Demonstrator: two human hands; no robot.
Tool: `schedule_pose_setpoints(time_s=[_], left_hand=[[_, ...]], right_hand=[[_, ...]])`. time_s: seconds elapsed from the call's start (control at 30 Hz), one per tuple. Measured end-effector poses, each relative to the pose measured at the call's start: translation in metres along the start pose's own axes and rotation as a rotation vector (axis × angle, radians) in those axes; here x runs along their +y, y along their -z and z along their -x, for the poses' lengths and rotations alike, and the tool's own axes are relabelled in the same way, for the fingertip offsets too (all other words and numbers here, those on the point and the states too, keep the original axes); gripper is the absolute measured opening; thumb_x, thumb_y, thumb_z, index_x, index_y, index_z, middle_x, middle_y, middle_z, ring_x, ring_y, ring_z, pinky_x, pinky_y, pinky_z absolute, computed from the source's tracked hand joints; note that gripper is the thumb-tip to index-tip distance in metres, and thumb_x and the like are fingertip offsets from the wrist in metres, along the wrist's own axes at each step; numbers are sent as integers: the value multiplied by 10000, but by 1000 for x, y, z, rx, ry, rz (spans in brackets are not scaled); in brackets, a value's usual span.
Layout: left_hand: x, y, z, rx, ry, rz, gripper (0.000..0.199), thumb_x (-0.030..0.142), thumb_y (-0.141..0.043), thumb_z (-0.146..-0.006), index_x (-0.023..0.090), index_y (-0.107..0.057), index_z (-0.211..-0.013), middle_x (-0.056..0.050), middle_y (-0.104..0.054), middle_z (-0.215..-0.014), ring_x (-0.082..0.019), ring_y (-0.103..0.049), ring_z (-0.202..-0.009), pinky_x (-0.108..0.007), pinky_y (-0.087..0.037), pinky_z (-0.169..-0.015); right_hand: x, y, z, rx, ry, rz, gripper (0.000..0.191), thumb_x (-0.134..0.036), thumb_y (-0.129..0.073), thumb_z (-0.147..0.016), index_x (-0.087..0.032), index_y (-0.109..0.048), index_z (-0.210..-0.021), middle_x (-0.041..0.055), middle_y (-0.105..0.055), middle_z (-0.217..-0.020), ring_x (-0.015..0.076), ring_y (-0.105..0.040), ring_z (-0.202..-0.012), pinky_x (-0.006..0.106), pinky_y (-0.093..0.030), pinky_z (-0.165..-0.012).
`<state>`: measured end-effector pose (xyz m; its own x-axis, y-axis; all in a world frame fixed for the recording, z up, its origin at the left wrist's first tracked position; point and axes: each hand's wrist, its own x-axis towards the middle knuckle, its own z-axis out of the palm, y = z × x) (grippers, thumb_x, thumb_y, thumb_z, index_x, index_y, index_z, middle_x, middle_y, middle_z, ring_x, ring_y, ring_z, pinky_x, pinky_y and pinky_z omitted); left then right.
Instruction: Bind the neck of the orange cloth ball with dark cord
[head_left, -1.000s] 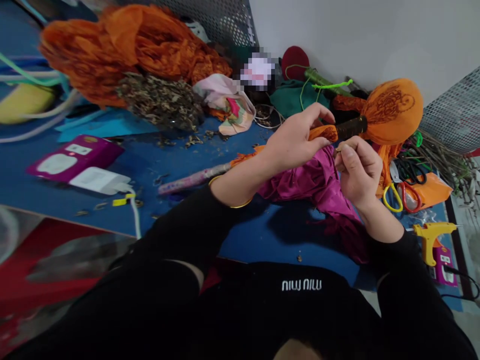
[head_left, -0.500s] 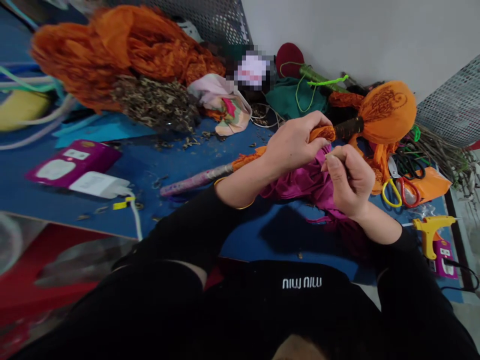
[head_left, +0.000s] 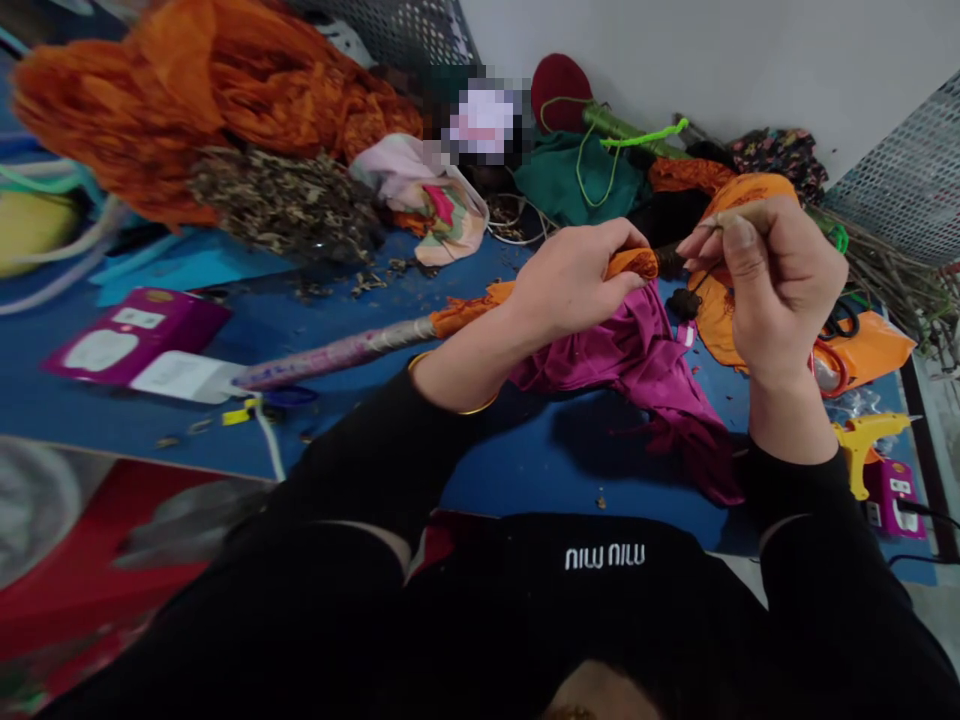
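My left hand point(head_left: 574, 275) is closed round a cloth-wrapped stick point(head_left: 337, 352). Its lower end, in a pinkish-grey wrap, slants down to the left, and orange cloth point(head_left: 631, 263) shows at my fingers. Beyond them the stick has a dark brown band, and at its far end is an orange cloth bulb point(head_left: 750, 192), mostly hidden behind my right hand. My right hand point(head_left: 787, 285) is raised in a pinch; whatever thin thing lies at its fingertips is too small to name. Magenta cloth point(head_left: 622, 345) hangs under the stick onto the blue table point(head_left: 517, 480).
Crumpled orange cloth point(head_left: 247, 90) and a dried plant clump point(head_left: 285, 205) lie at the back left. A purple box point(head_left: 139, 335) and white plug sit at left. On the right are a yellow glue gun point(head_left: 862, 445), red-handled scissors point(head_left: 831, 370) and thin twigs point(head_left: 885, 255).
My right hand has moved up and to the right, still pinched, and now covers part of the orange bulb. My left hand keeps its hold; the stick's lower end shows further left.
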<state>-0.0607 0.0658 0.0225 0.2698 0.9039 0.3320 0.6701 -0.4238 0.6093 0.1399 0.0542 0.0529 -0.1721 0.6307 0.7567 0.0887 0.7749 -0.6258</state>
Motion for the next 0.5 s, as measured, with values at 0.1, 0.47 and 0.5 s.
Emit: schedule_pose_setpoints(time_s=[0.1, 0.47, 0.5], left_hand=[[3, 0, 1, -42, 18, -38, 357, 290, -653, -907, 242, -776, -1239, -69, -848, -1163, -277, -778, -1028, -387, -578, -907], [15, -3, 10, -62, 24, -286, 376, 260, -603, -950, 244, -748, -1296, -79, -837, -1130, -299, -786, -1016, -394, -590, -888], [17, -4, 11, -58, 15, -318, 384, 260, -598, -955, 244, -742, -1311, -84, -835, -1132, -304, -786, -1011, -396, -592, -879]], right_hand=[[2, -2, 0, -19, -66, -38, 258, -383, -643, -1106, -312, -738, -877, -27, -774, -871, 158, -729, -763, 334, -609, -732], [32, -4, -1, -157, -108, 88, 445, -676, -510, -1095, -296, -565, -870, 34, -792, -1148, 202, -778, -1018, 370, -646, -893], [33, -4, -1, -166, -126, 110, 447, -681, -497, -1096, -296, -564, -880, 41, -795, -1145, 205, -784, -1023, 365, -644, -893]])
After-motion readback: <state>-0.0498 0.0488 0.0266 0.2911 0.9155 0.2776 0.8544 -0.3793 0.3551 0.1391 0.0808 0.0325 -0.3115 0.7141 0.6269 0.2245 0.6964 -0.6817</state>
